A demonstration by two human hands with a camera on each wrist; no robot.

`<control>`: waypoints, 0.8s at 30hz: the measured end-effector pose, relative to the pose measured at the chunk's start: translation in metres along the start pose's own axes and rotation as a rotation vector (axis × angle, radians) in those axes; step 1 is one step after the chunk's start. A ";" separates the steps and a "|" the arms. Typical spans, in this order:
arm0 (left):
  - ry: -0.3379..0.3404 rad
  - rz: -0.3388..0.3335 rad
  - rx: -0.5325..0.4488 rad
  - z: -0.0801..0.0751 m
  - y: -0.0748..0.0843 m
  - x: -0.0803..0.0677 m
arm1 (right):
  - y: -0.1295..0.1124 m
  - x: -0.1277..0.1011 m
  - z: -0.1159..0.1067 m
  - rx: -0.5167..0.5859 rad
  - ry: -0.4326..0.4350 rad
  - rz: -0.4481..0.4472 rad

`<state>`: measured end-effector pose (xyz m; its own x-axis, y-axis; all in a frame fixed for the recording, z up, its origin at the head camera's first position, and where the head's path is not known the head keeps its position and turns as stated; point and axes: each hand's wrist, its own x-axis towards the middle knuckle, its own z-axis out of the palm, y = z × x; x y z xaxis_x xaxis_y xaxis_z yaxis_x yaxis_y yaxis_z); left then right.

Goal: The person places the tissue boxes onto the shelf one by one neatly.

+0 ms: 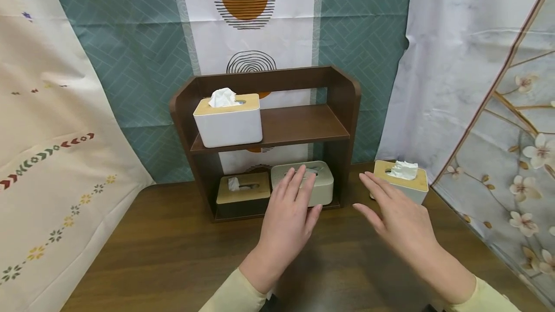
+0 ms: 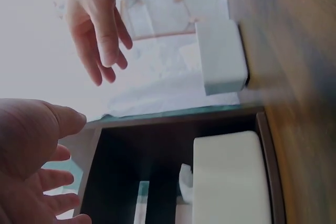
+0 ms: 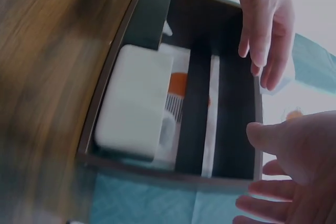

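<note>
My left hand [image 1: 288, 213] is held up in front of the brown shelf [image 1: 342, 148], fingers stretched and nothing in it. In the head view its fingertips overlap the pale grey-green tissue box [image 1: 323, 189] on the lower tier. To the right, my right hand [image 1: 401, 213] is also raised with straight, empty fingers. It partly covers a tissue box with a wooden lid [image 1: 418, 184] standing on the table beside the shelf. Both wrist views show the palms and spread fingers, with space between the two hands.
A white tissue box with a wooden lid [image 1: 230, 126] stands on the upper tier at the left. Below it is a dark tissue box with a wooden lid [image 1: 244, 189]. The wooden table [image 1: 173, 259] meets patterned cloth hangings [image 1: 143, 61] at the back and sides.
</note>
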<state>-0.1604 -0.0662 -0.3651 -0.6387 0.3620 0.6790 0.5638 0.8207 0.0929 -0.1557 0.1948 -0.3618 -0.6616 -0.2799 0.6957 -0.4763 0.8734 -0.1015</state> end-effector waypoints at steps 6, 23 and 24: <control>-0.041 0.022 -0.004 0.013 0.009 0.004 | 0.020 -0.008 -0.004 -0.050 0.019 0.013; -0.117 0.075 0.042 0.049 0.038 0.021 | 0.057 -0.023 -0.012 -0.099 -0.021 0.117; -0.118 0.080 0.041 0.050 0.041 0.022 | 0.060 -0.024 -0.012 -0.100 -0.026 0.126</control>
<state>-0.1783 -0.0025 -0.3828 -0.6511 0.4740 0.5927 0.5948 0.8038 0.0106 -0.1616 0.2582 -0.3761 -0.7277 -0.1743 0.6634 -0.3289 0.9374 -0.1145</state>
